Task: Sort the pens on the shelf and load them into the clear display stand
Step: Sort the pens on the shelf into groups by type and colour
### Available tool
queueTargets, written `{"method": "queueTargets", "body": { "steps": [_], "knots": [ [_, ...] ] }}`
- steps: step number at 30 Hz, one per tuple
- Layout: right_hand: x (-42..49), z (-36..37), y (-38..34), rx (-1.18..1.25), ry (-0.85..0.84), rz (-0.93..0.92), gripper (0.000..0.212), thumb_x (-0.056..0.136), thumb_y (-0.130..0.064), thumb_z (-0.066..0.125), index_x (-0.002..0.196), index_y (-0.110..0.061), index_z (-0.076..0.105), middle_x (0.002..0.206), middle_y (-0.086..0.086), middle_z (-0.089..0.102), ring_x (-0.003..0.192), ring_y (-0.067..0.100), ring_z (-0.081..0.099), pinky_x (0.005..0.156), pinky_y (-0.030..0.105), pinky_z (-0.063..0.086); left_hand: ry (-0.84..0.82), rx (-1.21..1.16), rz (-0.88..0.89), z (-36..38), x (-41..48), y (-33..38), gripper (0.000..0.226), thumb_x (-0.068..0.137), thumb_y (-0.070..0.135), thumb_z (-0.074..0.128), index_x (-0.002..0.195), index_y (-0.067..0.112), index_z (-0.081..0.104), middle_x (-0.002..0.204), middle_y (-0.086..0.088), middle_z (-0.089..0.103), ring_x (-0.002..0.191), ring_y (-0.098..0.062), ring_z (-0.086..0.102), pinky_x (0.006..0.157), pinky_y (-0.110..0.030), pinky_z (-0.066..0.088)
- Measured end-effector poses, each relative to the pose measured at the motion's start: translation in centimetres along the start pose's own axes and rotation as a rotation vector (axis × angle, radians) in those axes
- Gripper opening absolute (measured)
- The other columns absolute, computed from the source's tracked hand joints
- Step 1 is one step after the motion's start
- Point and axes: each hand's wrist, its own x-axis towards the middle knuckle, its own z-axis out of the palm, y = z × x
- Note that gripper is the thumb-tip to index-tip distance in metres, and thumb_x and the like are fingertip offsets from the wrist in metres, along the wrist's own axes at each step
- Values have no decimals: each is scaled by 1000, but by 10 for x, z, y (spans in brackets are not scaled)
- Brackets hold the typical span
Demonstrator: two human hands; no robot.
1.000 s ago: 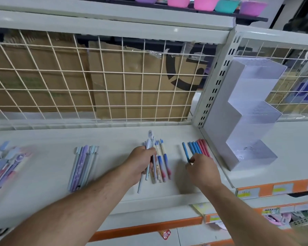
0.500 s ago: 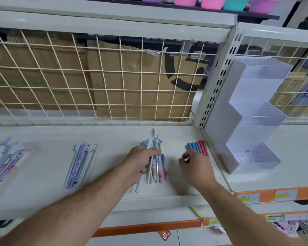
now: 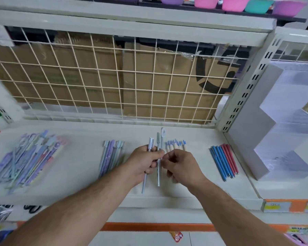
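Observation:
My left hand (image 3: 144, 161) grips a few pale grey-blue pens (image 3: 158, 173) upright over the white shelf (image 3: 78, 189). My right hand (image 3: 182, 166) is right beside it, fingers curled toward those pens; what it pinches is hidden. Behind it lie several cream pens with blue caps (image 3: 176, 145). A neat row of blue and red pens (image 3: 224, 159) lies to the right. Pastel pens (image 3: 111, 155) lie in a row left of my hands, and a loose pile of mixed pens (image 3: 28, 159) lies far left. The clear stepped display stand (image 3: 284, 121) stands at the right.
A cream wire grid (image 3: 114, 82) with cardboard behind it closes the shelf's back. A slotted upright post (image 3: 245, 89) separates the shelf from the stand's bay. Coloured bowls (image 3: 235, 3) sit on the shelf above. Orange price strips (image 3: 290, 205) run along the front edge.
My right hand left the blue and red pens and moved left to my left hand. My left hand lifted a few pens out of the middle group. The camera shifted left.

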Motion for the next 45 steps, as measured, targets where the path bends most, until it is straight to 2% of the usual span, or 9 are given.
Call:
{"method": "queueTargets", "body": {
  "steps": [3,10,16,22,30,33,37,41,45],
  "knots": [
    [2,24,-8,-46,-34,-15,22,90,-28,75,93,-9,65,74,-2,69,55,10,62,43,25,41,4,-5,2,-23,-4,5,19,92,7,68,85,14,52,61,-1,57,45,-9,36,38,-20,20],
    [10,82,-28,-65,-67,26,16,87,-16,72,89,-2,64,57,-3,63,45,9,54,40,24,37,24,-12,-1,-77,-10,16,5,92,7,65,93,3,65,64,-4,57,43,-7,39,36,-18,25],
    [26,128,-36,-151,-5,112,10,84,-13,67,82,-4,65,48,2,60,33,11,45,37,19,33,139,-102,-52,-122,-10,25,16,83,7,54,72,5,65,58,-5,54,45,-14,44,40,-22,31],
    [42,156,-33,-224,22,184,9,83,-10,64,78,-2,66,45,3,59,35,14,49,40,22,40,360,251,-10,-169,-5,26,25,85,20,58,69,12,75,68,-2,59,64,-20,54,63,-28,42],
    [49,170,-35,-273,74,210,18,80,-9,67,63,-10,60,44,5,59,34,18,51,41,22,42,281,639,87,-188,11,21,41,79,18,57,56,20,24,46,7,24,47,-16,25,49,-24,18],
    [48,173,-35,-289,82,200,14,80,-9,68,69,-10,61,44,3,59,34,16,51,40,22,41,261,700,104,-191,16,17,39,77,11,56,55,22,26,48,10,32,50,-16,33,49,-21,24],
    [46,176,-39,-288,71,186,12,79,-9,71,73,-9,61,47,4,59,35,17,52,40,24,43,216,726,96,-193,20,15,29,76,7,55,69,29,38,84,-1,46,73,-17,44,66,-31,33],
    [44,179,-43,-299,49,170,15,80,-12,75,72,-9,62,43,2,59,32,16,52,37,20,40,216,748,117,-196,21,14,12,70,9,55,70,19,49,66,-4,47,60,-19,45,56,-31,30],
    [42,179,-45,-281,43,159,21,81,-18,79,83,-5,63,43,2,58,31,16,51,36,18,37,255,811,144,-197,21,13,15,71,12,60,75,25,53,74,0,59,65,-18,54,59,-30,43]
  ]
}}
